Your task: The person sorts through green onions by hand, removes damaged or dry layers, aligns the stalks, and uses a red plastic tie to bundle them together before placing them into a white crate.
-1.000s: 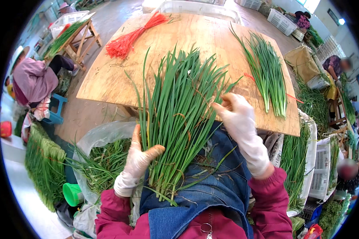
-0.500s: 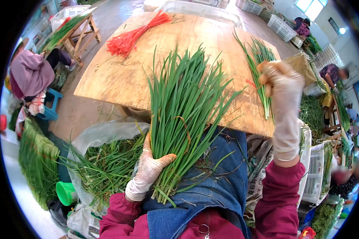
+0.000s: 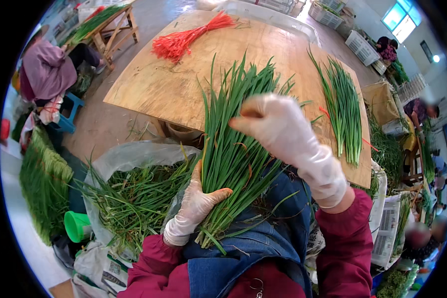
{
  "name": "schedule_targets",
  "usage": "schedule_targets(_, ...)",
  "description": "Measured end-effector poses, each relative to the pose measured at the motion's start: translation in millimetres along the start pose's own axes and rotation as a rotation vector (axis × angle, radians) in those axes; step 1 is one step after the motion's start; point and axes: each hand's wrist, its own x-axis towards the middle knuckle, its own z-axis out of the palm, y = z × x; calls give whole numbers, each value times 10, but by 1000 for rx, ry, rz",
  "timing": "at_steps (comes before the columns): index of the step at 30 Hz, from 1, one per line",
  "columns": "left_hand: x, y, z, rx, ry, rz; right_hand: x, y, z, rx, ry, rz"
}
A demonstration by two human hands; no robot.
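Note:
My left hand [image 3: 196, 208], in a thin whitish glove, is closed round the lower stems of a thick bunch of green garlic chives [image 3: 228, 164]. The bunch leans over my lap, its leaf tips reaching above the table. Over the upper right of its leaves is my right hand [image 3: 283, 126], also gloved. Its fingers are curled together and slightly blurred; whatever they may hold is hidden. A flatter row of chives [image 3: 346, 111] lies at the table's right, with red ties beside it. A sheaf of red plastic ties [image 3: 193, 37] rests at the far left of the wooden table [image 3: 144, 84].
Left of my lap, a clear plastic bag [image 3: 119, 155] holds loose chives [image 3: 139, 198]. A green bucket [image 3: 77, 227] and upright chives [image 3: 47, 184] stand farther left. Beyond them, a person [image 3: 47, 72] sits near a blue stool [image 3: 70, 113]. A white crate [image 3: 386, 228] stands at the right.
My right hand has moved left, from above the chives on the table to over the held bunch. The left hand keeps its grip. The whole view has shifted slightly.

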Motion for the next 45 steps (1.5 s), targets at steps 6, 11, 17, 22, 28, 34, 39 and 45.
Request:
schedule_targets(6,1,57,37,-89,-34,-32,-273,421,544,-365,-22,79)
schedule_targets(11,-20,53,32,-35,-19,7,-274,644,254,-77,377,-26)
schedule_targets(17,-2,69,40,-69,-45,-35,-104,301,-435,521,675,208)
schedule_targets(22,-41,-47,-79,0,-22,-32,-124,-632,-118,623,253,-395)
schedule_targets(28,83,97,-231,-49,-6,-107,-737,43,-371,578,481,389)
schedule_targets(34,425,96,-580,-191,20,-210,-1598,973,193,729,372,840)
schedule_targets(39,690,164,-618,-296,-193,-272,-1419,994,542,1299,323,831)
schedule_targets(45,644,355,-61,-201,-432,-336,-821,783,868,1683,345,650)
